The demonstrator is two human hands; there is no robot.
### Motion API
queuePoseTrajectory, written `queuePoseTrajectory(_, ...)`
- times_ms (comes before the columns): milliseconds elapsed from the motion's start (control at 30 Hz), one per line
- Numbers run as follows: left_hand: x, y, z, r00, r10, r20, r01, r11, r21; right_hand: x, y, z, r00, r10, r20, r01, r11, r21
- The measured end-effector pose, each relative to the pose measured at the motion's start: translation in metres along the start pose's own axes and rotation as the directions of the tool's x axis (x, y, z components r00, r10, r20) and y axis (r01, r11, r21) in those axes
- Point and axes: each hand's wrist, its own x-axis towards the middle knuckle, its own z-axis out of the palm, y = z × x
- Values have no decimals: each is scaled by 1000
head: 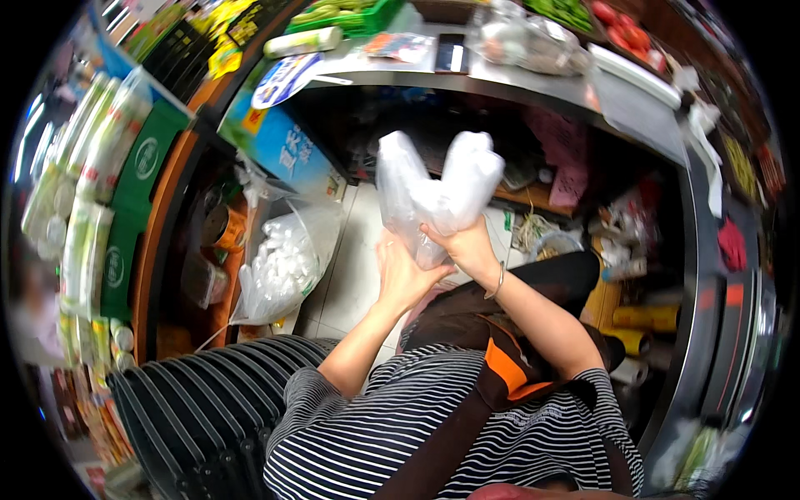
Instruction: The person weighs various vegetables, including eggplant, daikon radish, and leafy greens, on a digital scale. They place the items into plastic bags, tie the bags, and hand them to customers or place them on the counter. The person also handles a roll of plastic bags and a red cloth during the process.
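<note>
Both hands are held out over the white tiled floor around a bundle of thin white plastic bags (440,194). The bundle forks into two upright lobes, with a narrower crumpled end hanging below. My right hand (465,247), with a bangle at its wrist, grips the bundle on the right, thumb across the front. My left hand (406,269) is closed about its lower left end, thumb stretched to the right; part of those fingers is hidden. To the left hangs a large clear plastic bag (322,250) full of small folded white bundles (284,265).
A counter (400,76) curves around the front and right, bearing a phone (451,55), a hand fan (284,81) and bagged produce (528,44). A black slatted chair (206,400) stands left. Yellow rolls (644,319) lie on the shelf at right. A blue carton (287,150) stands front left.
</note>
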Motion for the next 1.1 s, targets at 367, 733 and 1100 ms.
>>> queuePoseTrajectory(367,-5,-61,-50,775,92,626,548,-593,-591,26,45,55,494,-605,624,823,558,-110)
queuePoseTrajectory(733,70,-315,-182,549,-771,322,741,271,-615,38,60,30,782,-132,609,582,506,-636)
queuePoseTrajectory(1100,195,-434,-112,510,-858,-56,621,323,714,15,79,-51,847,420,325,194,325,-926)
